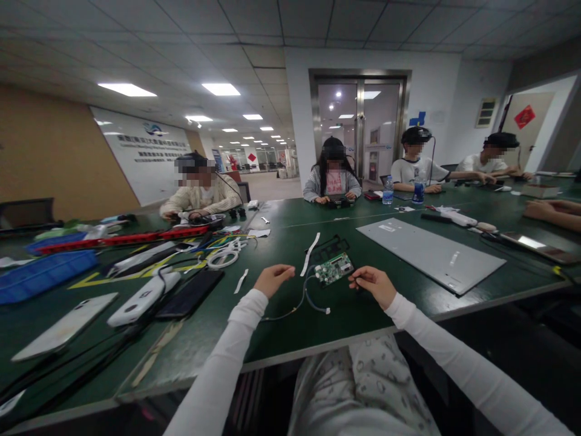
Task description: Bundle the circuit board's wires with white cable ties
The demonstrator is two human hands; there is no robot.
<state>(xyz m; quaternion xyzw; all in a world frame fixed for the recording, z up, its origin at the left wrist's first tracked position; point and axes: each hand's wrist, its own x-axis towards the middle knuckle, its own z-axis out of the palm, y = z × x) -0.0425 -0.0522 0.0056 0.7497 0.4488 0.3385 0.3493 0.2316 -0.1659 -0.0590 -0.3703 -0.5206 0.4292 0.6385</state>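
A green circuit board [334,269] lies on the dark green table in front of me, with grey-blue cables [303,298] running from its left side. One cable ends in a small white connector [327,310]. To the left of the board, my left hand [275,279] hovers with fingers stretched loosely to the right, holding nothing I can see. Close to the board's right edge is my right hand [374,284], its fingers bent and a little apart; no held thing shows. Behind the board lie a white strip [310,253] and a black frame-like part [333,247].
A large grey panel [429,254] lies to the right. On the left are a black phone [190,293], a white power bank [144,298], a white phone [66,326], coiled white cable [223,258] and a blue tray [48,275]. Several people sit around the table.
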